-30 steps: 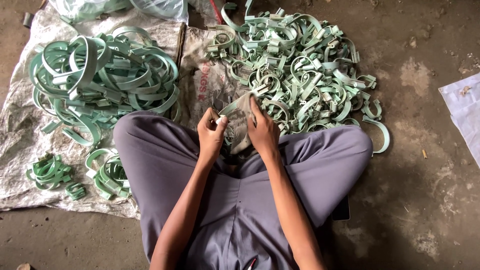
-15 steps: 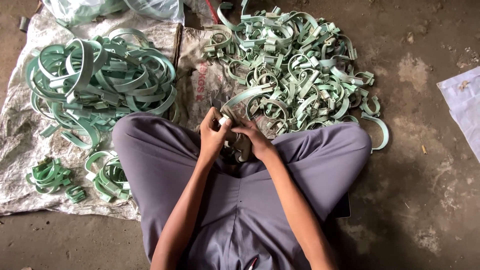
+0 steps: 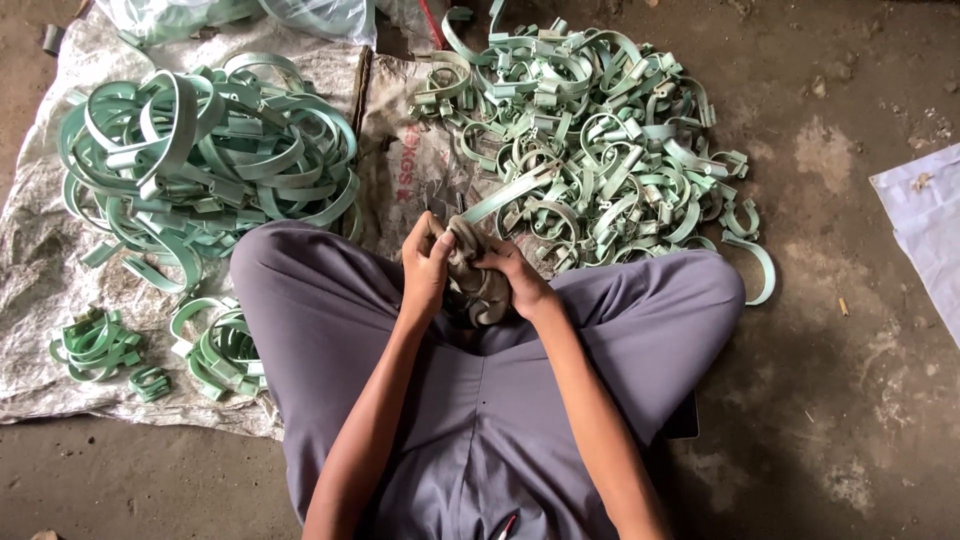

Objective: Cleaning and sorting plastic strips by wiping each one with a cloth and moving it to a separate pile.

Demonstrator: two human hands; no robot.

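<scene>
Both hands meet at the lap centre, w/ a crumpled grey-brown rag (image 3: 478,285) bunched between them. Left hand (image 3: 427,270) is curled shut around the rag's left side; right hand (image 3: 518,285) is closed on its right side, fingers wrapped in. A pale green strap (image 3: 508,193) sticks up and away from the top of the rag toward the far pile; its lower end is buried in the cloth, so can't tell how much is covered or which hand actually pinches it.

Hidden/cut off: palms and fingertips mostly out of sight behind rag. Forearms run off the near edge of the view. Feet tucked under grey trouser legs (image 3: 330,330), not visible. Printing on the sack is partly covered by the hands.

Far right: big heap of small green clamps (image 3: 600,150), tangled, single pieces hard to separate. Far left: heap of larger green hoops (image 3: 200,160) on a dirty woven sack (image 3: 40,260). Near left, two small bundles (image 3: 95,345) and (image 3: 225,350), the second just beside the left knee. Clear plastic bag (image 3: 200,12) cut off at the far edge. White sheet (image 3: 925,220) cut off at the right edge.

Room: bare concrete floor (image 3: 850,400) open to the right and near right; left side crowded w/ piles right up to the knee.
</scene>
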